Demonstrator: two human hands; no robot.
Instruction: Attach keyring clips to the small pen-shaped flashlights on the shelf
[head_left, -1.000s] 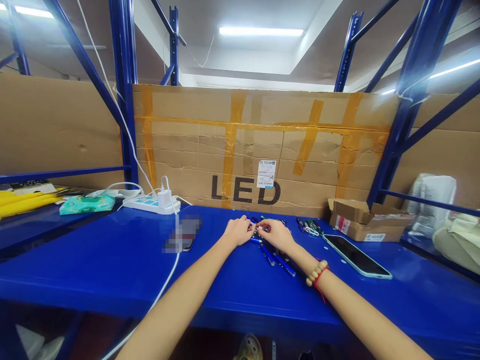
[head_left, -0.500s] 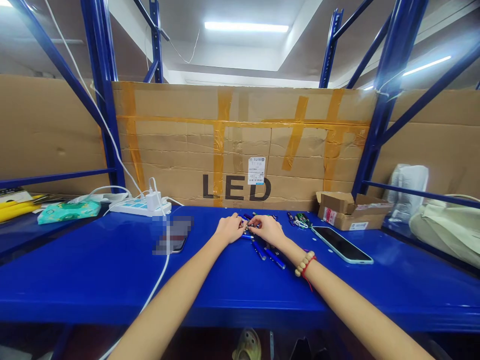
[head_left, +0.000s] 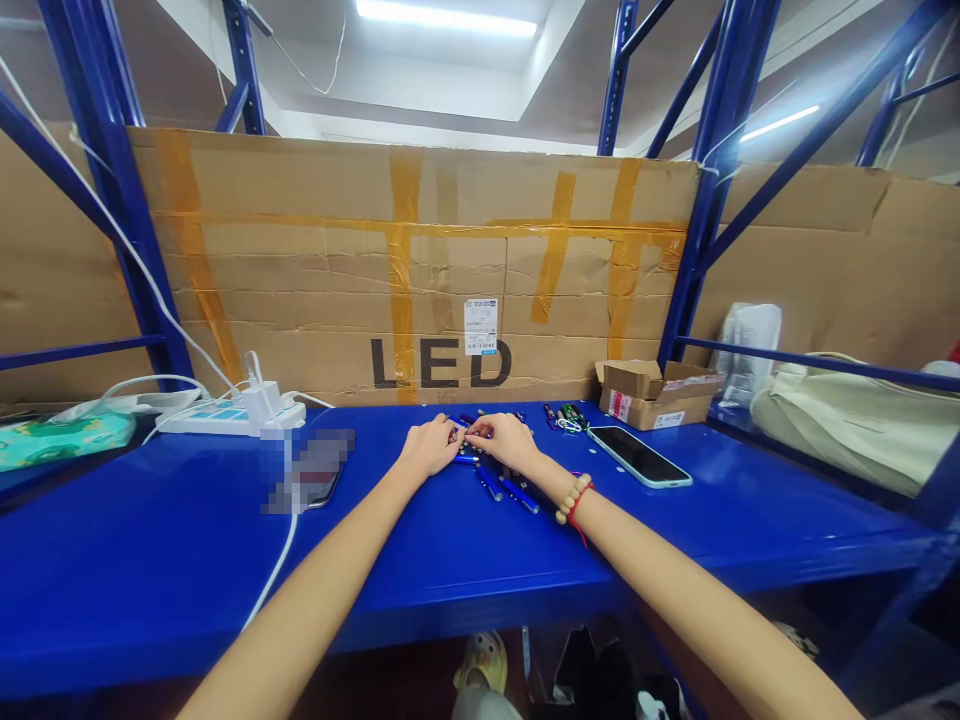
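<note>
Blue plastic pen-like sticks (head_left: 517, 492) lie heaped on the glossy blue metal worktop (head_left: 150, 560) under your left hand (head_left: 429, 447) and right hand (head_left: 507, 441), both curled over them, grip impossible to tell; light, stiff and roll-prone, they likely want pinching mid-barrel.

A deep-blue metal counter (head_left: 150, 560) spans the bay, framed by blue steel rack posts (head_left: 112, 230) and slanting braces. Taped brown cardboard (head_left: 300, 280) printed LED closes off the back like a wall. Overhead, the white ceiling carries a bright tube light (head_left: 446, 17), with another (head_left: 776, 122) to the right. Beneath the counter it is dim, and the floor is hard to make out.
</note>
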